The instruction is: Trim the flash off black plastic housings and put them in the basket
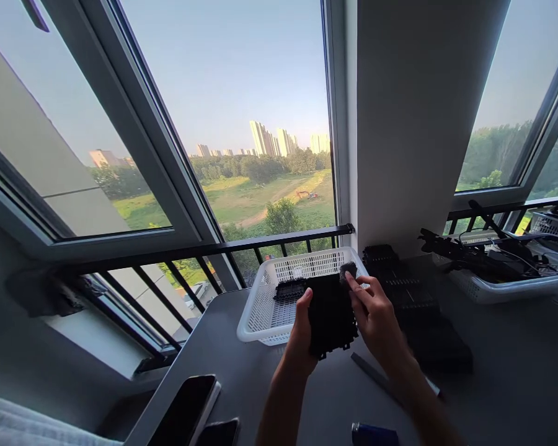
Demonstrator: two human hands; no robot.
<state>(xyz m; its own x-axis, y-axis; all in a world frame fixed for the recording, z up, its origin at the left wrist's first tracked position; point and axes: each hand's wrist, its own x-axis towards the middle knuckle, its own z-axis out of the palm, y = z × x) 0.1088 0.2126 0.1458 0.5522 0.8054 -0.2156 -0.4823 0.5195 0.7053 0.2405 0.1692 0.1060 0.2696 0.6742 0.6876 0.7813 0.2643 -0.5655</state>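
My left hand (300, 337) grips a flat black plastic panel (331, 316) by its left side, thumb along the edge. Small tabs stick out along the panel's lower edge. At the panel's upper right corner, my right hand (374, 310) pinches a small dark sponge-like pad (348, 270) against or very near the surface; the exact contact is hard to make out. Behind the panel stands a white plastic basket (260, 328), with another black plastic part (289, 289) lying inside it.
Black parts (434, 341) lie in a row on the grey table (242, 365), right of my hands. A second white basket (488, 291) holds dark parts. A flat strip (376, 375), blue cylinder (374, 435) and two phone-like devices (186, 409) lie nearer me. A railing (279, 241) runs along the window.
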